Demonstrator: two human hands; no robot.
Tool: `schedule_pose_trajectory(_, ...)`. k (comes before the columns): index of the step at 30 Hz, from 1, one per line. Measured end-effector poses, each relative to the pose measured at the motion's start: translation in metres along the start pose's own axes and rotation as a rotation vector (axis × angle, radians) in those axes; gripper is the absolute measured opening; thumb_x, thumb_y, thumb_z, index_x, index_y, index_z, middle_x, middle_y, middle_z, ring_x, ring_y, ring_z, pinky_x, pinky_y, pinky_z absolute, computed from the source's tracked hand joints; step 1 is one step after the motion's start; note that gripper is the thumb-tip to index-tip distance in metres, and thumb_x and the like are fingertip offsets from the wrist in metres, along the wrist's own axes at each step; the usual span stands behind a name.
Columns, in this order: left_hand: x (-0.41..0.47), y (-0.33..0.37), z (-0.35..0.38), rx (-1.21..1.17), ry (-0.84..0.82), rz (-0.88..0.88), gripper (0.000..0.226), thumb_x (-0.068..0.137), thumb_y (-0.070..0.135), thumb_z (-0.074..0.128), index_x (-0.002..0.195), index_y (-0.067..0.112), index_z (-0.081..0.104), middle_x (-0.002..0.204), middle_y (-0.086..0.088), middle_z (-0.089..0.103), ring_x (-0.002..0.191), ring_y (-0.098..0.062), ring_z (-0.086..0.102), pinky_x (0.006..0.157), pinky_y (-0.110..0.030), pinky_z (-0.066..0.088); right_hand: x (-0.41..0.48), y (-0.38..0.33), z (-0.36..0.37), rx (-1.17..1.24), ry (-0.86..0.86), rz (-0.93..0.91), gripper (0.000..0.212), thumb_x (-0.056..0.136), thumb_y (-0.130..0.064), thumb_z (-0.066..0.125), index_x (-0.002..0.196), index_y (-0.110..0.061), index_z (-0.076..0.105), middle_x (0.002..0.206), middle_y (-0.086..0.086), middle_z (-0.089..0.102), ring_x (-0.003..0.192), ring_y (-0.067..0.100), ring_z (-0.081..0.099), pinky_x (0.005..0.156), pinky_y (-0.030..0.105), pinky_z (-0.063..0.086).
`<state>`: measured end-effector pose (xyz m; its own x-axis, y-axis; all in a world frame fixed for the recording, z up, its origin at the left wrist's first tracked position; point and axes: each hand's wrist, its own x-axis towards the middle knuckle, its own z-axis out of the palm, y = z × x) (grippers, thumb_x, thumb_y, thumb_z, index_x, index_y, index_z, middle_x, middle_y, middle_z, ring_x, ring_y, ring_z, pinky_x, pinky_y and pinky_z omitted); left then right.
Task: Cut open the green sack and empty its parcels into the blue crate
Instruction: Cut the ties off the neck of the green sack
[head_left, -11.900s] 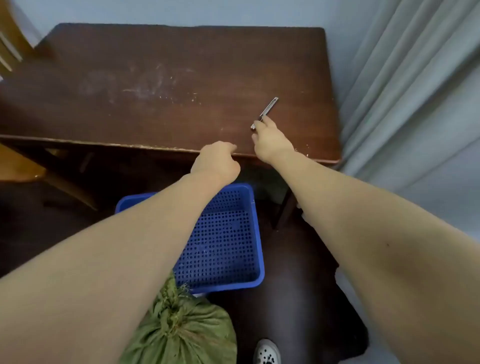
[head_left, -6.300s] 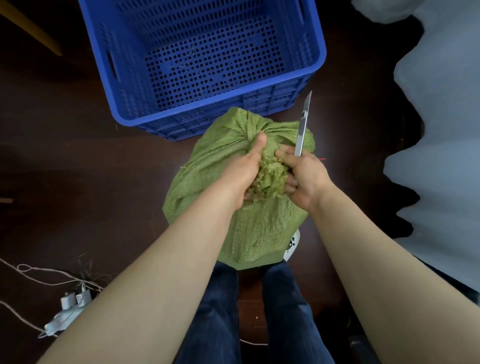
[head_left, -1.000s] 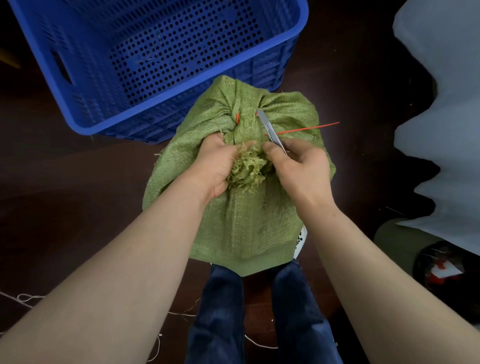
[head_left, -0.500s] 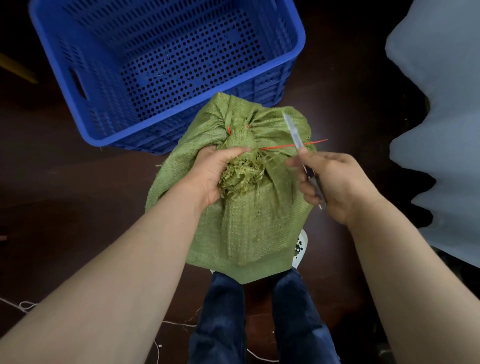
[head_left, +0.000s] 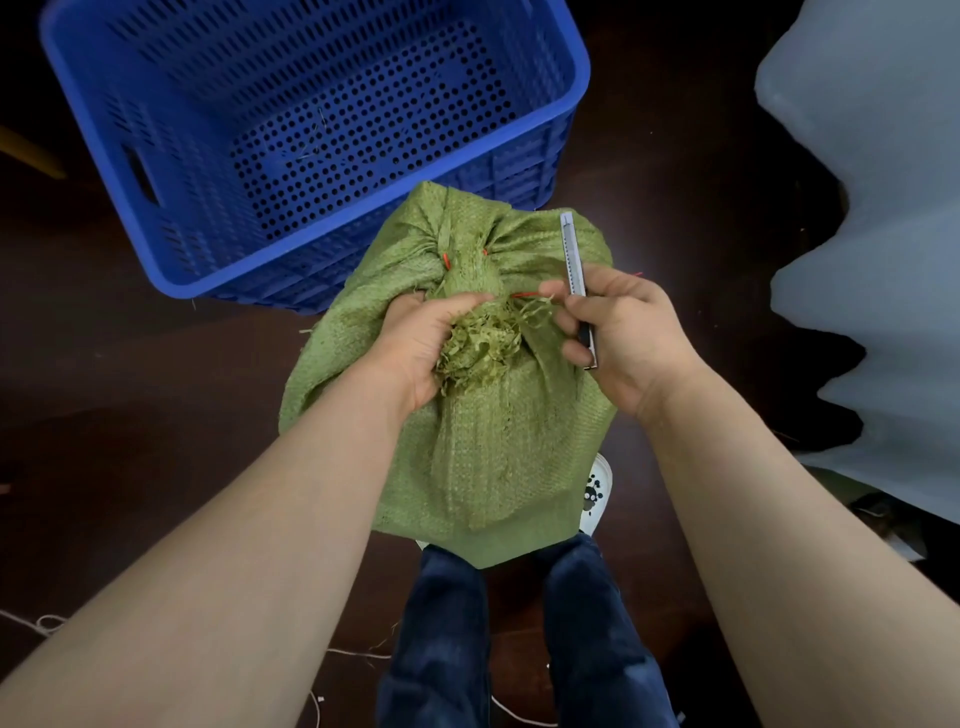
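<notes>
The green woven plastic sack (head_left: 467, 415) stands on the dark floor (head_left: 156, 415) between the person's feet, its far shoulder touching the near wall of the blue perforated plastic crate (head_left: 571, 104), which holds no parcels yet. The left hand (head_left: 415, 343) has its fingers curled round the frayed, bunched neck (head_left: 488, 343). The right hand (head_left: 623, 332) wraps a slim silver utility knife (head_left: 571, 254) that points away towards the crate, while its thumb and forefinger seem to reach for the thin red tie string (head_left: 524, 294) at the neck. The main risk is the blade: the two hands sit just beside each other across the neck, so a slip while fumbling for the string could bring the edge against the left fingers (head_left: 457, 304). I cannot tell how much blade is out. A cut pressed too deep into the weave could nick the parcels inside. If the tie gives way suddenly, the sack may slump sideways and spill onto the floor rather than into the crate.
</notes>
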<state>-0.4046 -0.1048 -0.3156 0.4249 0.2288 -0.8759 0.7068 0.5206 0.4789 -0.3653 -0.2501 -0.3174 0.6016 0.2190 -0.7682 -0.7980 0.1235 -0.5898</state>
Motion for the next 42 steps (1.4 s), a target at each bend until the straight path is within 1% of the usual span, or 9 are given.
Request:
schedule_pose_trajectory(5, 0.003, -0.002, -0.001, 0.002, -0.004, 0.008, 0.05, 0.074, 0.001, 0.07, 0.12, -0.01, 0.055, 0.083, -0.021, 0.068, 0.058, -0.023, 0.07, 0.057, -0.035, 0.06, -0.001, 0.002, 0.009, -0.005, -0.018, 0.015, 0.03, 0.083, 0.016, 0.037, 0.096, -0.004, 0.055, 0.089, 0.008, 0.065, 0.054, 0.011, 0.039, 0.037, 0.02, 0.027)
schedule_pose_trajectory(10, 0.0, 0.004, -0.002, 0.081, -0.186, -0.047, 0.023, 0.086, 0.025, 0.057, 0.091, 0.006, 0.069, 0.073, -0.012, 0.072, 0.068, -0.025, 0.069, 0.07, -0.033, 0.057, -0.015, -0.002, 0.03, -0.461, 0.026, 0.036, 0.038, 0.073, -0.032, 0.076, 0.102, -0.019, 0.056, 0.075, -0.01, 0.056, 0.063, 0.003, 0.051, 0.05, 0.019, 0.037)
schedule_pose_trajectory(14, -0.011, 0.016, -0.005, 0.015, -0.292, -0.13, 0.056, 0.09, 0.052, 0.031, 0.097, 0.012, 0.07, 0.092, -0.01, 0.074, 0.081, -0.024, 0.07, 0.074, -0.033, 0.057, -0.017, -0.002, 0.042, -0.513, 0.088, -0.074, 0.033, 0.061, -0.012, 0.084, 0.086, -0.014, 0.062, 0.082, 0.004, 0.069, 0.078, 0.024, 0.069, 0.073, 0.042, 0.059)
schedule_pose_trajectory(19, -0.031, 0.032, -0.024, 0.457, 0.112, 0.159, 0.044, 0.091, 0.036, 0.036, 0.098, 0.006, 0.069, 0.077, -0.006, 0.073, 0.062, -0.019, 0.067, 0.045, -0.021, 0.049, -0.009, -0.033, 0.038, -0.156, 0.228, -0.046, 0.019, 0.065, -0.006, 0.074, 0.07, -0.016, 0.058, 0.076, 0.008, 0.059, 0.072, 0.026, 0.058, 0.061, 0.038, 0.05)
schedule_pose_trajectory(22, -0.035, 0.047, -0.03, 0.947, 0.347, 0.672, 0.035, 0.068, 0.029, 0.065, 0.103, 0.023, 0.064, 0.091, 0.006, 0.065, 0.09, -0.022, 0.063, 0.086, -0.037, 0.054, -0.004, -0.046, 0.04, -0.05, 0.212, -0.01, 0.016, 0.07, -0.007, 0.07, 0.071, -0.016, 0.057, 0.076, 0.006, 0.061, 0.076, 0.03, 0.064, 0.058, 0.036, 0.051)
schedule_pose_trajectory(25, -0.02, 0.055, -0.013, 1.318, 0.026, 0.674, 0.116, 0.061, 0.031, 0.084, 0.15, 0.031, 0.01, 0.156, -0.004, 0.017, 0.146, -0.023, 0.013, 0.118, -0.045, 0.012, -0.001, -0.05, 0.048, -0.01, 0.165, -0.002, 0.013, 0.073, -0.005, 0.069, 0.078, -0.012, 0.058, 0.077, 0.01, 0.063, 0.079, 0.033, 0.065, 0.07, 0.047, 0.054)
schedule_pose_trajectory(28, 0.005, 0.056, -0.001, 1.155, -0.098, 0.655, 0.088, 0.059, 0.048, 0.081, 0.137, 0.037, 0.042, 0.142, -0.004, 0.045, 0.135, -0.022, 0.039, 0.116, -0.047, 0.028, 0.0, -0.048, 0.044, 0.091, 0.14, -0.037, 0.012, 0.081, -0.02, 0.065, 0.082, -0.01, 0.058, 0.065, 0.004, 0.054, 0.042, 0.013, 0.041, 0.037, 0.021, 0.027)
schedule_pose_trajectory(33, 0.024, 0.053, 0.002, 0.765, 0.061, 0.573, 0.033, 0.074, 0.041, 0.075, 0.1, 0.021, 0.072, 0.1, 0.001, 0.071, 0.097, -0.011, 0.065, 0.097, -0.031, 0.05, 0.006, -0.035, 0.029, 0.031, 0.291, -0.023, 0.023, 0.087, -0.034, 0.057, 0.094, -0.012, 0.063, 0.086, 0.007, 0.065, 0.031, 0.004, 0.022, 0.034, 0.015, 0.014)
schedule_pose_trajectory(42, 0.027, 0.052, -0.003, 0.724, 0.005, 0.566, 0.037, 0.07, 0.041, 0.076, 0.099, 0.018, 0.073, 0.099, -0.001, 0.074, 0.097, -0.016, 0.069, 0.095, -0.039, 0.053, 0.033, -0.025, 0.054, 0.005, 0.175, 0.045, 0.031, 0.079, -0.034, 0.072, 0.093, -0.012, 0.056, 0.073, 0.004, 0.061, 0.028, 0.003, 0.02, 0.031, 0.011, 0.016)
